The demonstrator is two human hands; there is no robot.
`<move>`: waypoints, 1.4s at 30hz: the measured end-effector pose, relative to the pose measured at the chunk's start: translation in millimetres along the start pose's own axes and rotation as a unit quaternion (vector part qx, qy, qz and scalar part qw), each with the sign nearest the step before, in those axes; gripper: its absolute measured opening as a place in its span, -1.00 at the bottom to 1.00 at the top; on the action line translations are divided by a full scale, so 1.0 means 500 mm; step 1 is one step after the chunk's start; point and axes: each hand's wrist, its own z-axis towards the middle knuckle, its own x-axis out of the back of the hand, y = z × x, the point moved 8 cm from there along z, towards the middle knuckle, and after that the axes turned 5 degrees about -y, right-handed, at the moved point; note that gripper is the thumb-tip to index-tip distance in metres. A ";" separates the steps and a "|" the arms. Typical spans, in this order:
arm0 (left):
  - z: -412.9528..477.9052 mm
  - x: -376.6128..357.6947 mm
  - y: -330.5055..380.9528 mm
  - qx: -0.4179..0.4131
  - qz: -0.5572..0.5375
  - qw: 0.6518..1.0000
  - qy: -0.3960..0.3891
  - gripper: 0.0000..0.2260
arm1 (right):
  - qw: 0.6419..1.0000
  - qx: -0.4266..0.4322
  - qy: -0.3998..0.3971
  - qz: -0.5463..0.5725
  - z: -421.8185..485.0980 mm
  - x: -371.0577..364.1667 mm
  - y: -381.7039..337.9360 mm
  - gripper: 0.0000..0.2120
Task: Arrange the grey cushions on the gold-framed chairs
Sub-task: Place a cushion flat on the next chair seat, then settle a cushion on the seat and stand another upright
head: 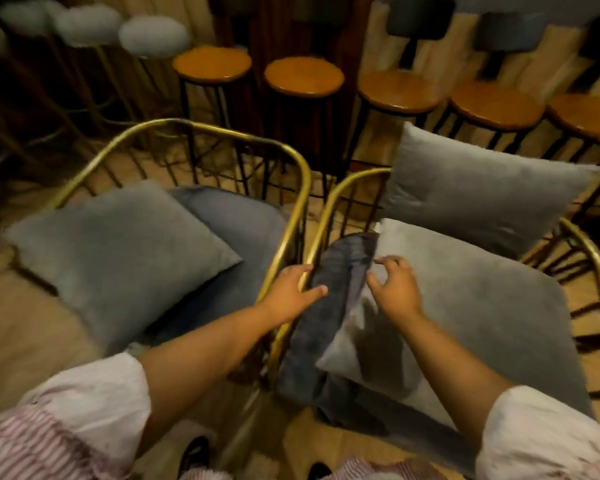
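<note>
Two gold-framed chairs stand side by side. The left chair [222, 128] carries a light grey cushion [118, 258] lying on a darker blue-grey seat pad [243, 223]. The right chair [354, 178] holds a grey cushion [478, 199] upright against its back and another grey cushion [465, 306] lying flat. A dark grey seat pad [326, 306] is tilted up along the right chair's left arm. My left hand [291, 292] rests on that pad's edge by the gold arm. My right hand [395, 285] hovers with fingers spread over the flat cushion's corner.
A row of round wooden bar stools [303, 76] on black legs stands behind the chairs. Fluffy white stools [153, 36] on gold legs are at the far left. Dark padded stools [420, 19] line the back right. Wooden floor lies around.
</note>
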 end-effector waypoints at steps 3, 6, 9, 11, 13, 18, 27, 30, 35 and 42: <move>-0.018 0.141 -0.099 0.040 -0.048 0.996 0.061 -0.49 | 0.997 0.063 -0.036 0.025 0.026 -0.099 -0.158 -0.69; -0.037 0.286 -0.203 0.058 -0.062 0.991 0.100 -0.51 | 0.992 0.070 -0.074 0.069 0.058 -0.209 -0.289 -0.69; -0.047 0.436 -0.325 0.092 -0.046 0.987 0.122 -0.49 | 0.988 0.043 -0.083 0.120 0.093 -0.329 -0.398 -0.70; -0.038 0.535 -0.404 0.107 -0.045 0.984 0.134 -0.50 | 0.981 -0.001 -0.088 0.170 0.118 -0.414 -0.455 -0.69; -0.032 0.609 -0.458 0.118 -0.048 0.981 0.144 -0.49 | 0.969 -0.054 -0.099 0.220 0.133 -0.487 -0.483 -0.67; 0.023 0.817 -0.602 0.139 -0.020 0.974 0.176 -0.45 | 0.924 -0.199 -0.119 0.306 0.160 -0.687 -0.536 -0.56; 0.211 0.984 -0.795 0.168 0.012 0.972 0.165 -0.45 | 0.835 -0.374 -0.123 0.385 0.185 -0.942 -0.494 -0.20; 0.272 0.987 -0.864 0.192 0.040 0.971 0.134 -0.45 | 0.797 -0.407 -0.130 0.427 0.190 -1.015 -0.476 0.00; 0.355 0.971 -0.939 0.202 0.068 0.972 0.103 -0.35 | 0.797 -0.399 -0.064 0.448 0.190 -1.060 -0.430 0.08; 0.414 0.953 -0.986 0.262 0.122 0.957 0.021 -0.20 | 0.807 -0.378 -0.024 0.453 0.197 -1.071 -0.420 0.01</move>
